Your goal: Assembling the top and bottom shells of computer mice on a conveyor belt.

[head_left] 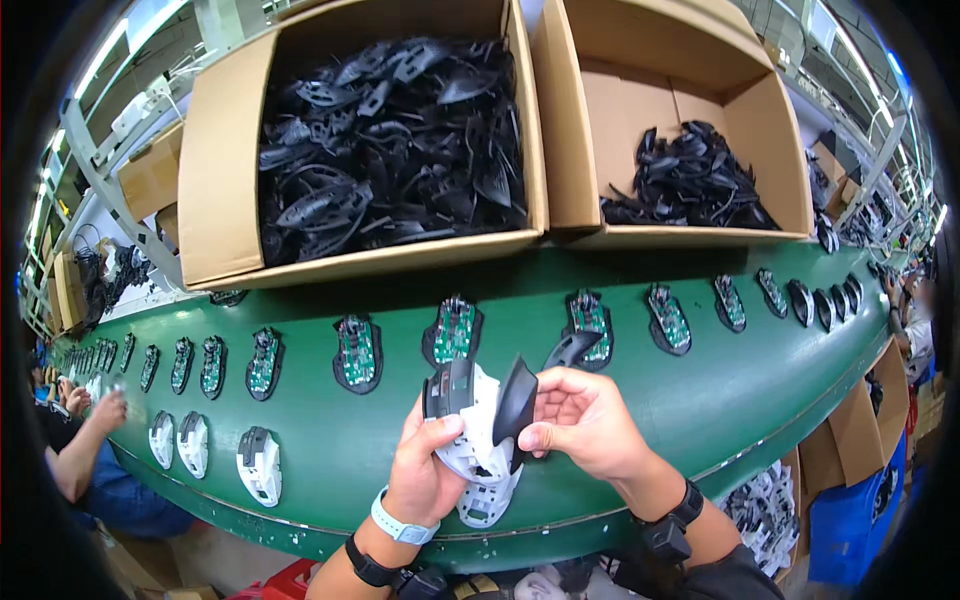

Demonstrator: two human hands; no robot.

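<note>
My left hand [424,468] is closed around a white computer mouse shell [478,425] with a black top part, holding it above the green belt [660,440]. My right hand [590,425] pinches a curved black side panel [515,402], thumb in front, at the shell's right side. Whether the panel is seated in the shell cannot be made out. Below the held shell, another white shell [488,502] shows, partly hidden. A second curved black piece [572,349] shows beyond my right hand, overlapping a mouse base with a green circuit board [590,315].
A large cardboard box [225,160] full of black plastic parts stands beyond the belt; a second box [570,130] holds fewer. Several circuit-board bases [357,352] line the belt, with white shells [260,465] nearer left. Another person's arm [80,455] reaches in at far left.
</note>
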